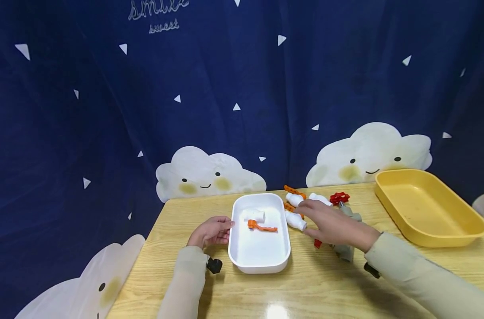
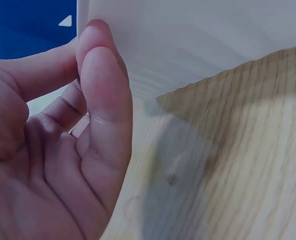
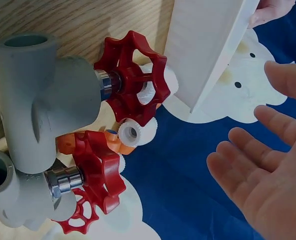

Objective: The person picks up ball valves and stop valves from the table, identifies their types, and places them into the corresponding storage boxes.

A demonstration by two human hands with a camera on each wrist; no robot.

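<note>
A white tray (image 1: pixel 259 257) stands mid-table, with a white valve body (image 1: pixel 255 215) and an orange lever handle (image 1: pixel 263 227) lying in it. My left hand (image 1: pixel 214 231) grips the tray's left rim; the left wrist view shows its fingers (image 2: pixel 105 85) against the outer wall. My right hand (image 1: pixel 333 223) hovers with fingers extended just right of the tray, above white valve bodies (image 1: pixel 295 220) with orange handles. In the right wrist view this hand (image 3: pixel 267 165) holds nothing. Below it, grey pipe valves (image 3: pixel 28 100) carry red handwheels (image 3: pixel 138 77).
A yellow tray (image 1: pixel 429 204) sits at the table's right end. Behind the table hangs a dark blue curtain (image 1: pixel 226 133) with cloud prints. Bare wood (image 1: pixel 306 292) shows at the front of the table (image 1: pixel 242 292).
</note>
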